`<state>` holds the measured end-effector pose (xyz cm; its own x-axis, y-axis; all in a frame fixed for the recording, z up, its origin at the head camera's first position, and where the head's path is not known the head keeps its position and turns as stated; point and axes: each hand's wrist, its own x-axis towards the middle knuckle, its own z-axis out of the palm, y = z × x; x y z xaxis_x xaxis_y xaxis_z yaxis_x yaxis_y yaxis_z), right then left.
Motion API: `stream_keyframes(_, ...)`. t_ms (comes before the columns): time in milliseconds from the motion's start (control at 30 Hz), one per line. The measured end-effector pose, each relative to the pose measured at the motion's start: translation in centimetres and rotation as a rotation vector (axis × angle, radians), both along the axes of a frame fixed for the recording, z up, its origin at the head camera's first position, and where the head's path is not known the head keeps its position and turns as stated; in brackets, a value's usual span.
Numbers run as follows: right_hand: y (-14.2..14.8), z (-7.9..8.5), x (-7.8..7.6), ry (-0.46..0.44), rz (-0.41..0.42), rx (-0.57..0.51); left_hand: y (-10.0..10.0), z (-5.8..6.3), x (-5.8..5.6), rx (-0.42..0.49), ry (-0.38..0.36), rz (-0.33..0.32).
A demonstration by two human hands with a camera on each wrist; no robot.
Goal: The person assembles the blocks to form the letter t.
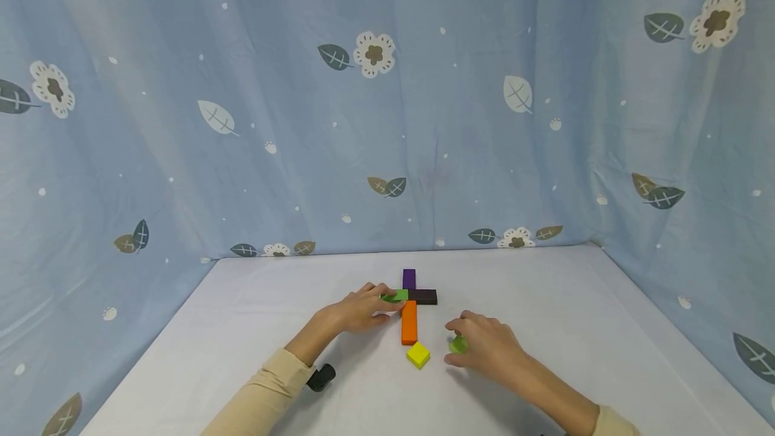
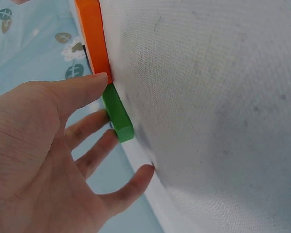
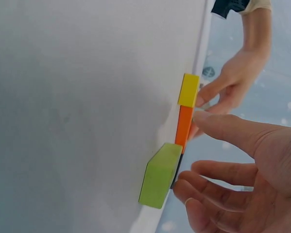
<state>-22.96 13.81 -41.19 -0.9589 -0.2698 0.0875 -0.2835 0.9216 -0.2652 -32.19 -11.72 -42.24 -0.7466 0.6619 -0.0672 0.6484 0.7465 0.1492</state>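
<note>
My left hand (image 1: 363,308) pinches a green block (image 2: 118,114) between thumb and fingers. The thumb tip also lies against the end of an orange block (image 1: 409,323). A dark block (image 1: 424,297) runs right from the green one, and a purple block (image 1: 409,278) extends behind them. Near the orange block's front end, a yellow block (image 1: 418,355) lies turned at an angle. My right hand (image 1: 490,348) hovers around a light green block (image 3: 160,177) with slanted corners, thumb and fingers spread. The right fingertips appear apart from it.
A white cloth covers the table (image 1: 545,301). Blue patterned curtains (image 1: 424,120) stand behind and at both sides. A short black cylindrical object (image 1: 321,377) is beside the left wrist.
</note>
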Motion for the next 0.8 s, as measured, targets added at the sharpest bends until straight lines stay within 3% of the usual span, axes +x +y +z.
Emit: stream_keyframes(800, 2.2, -0.4, -0.2, -0.034, -0.029, 0.018, -0.1, -0.1, -0.1, 0.012, 0.002, -0.017)
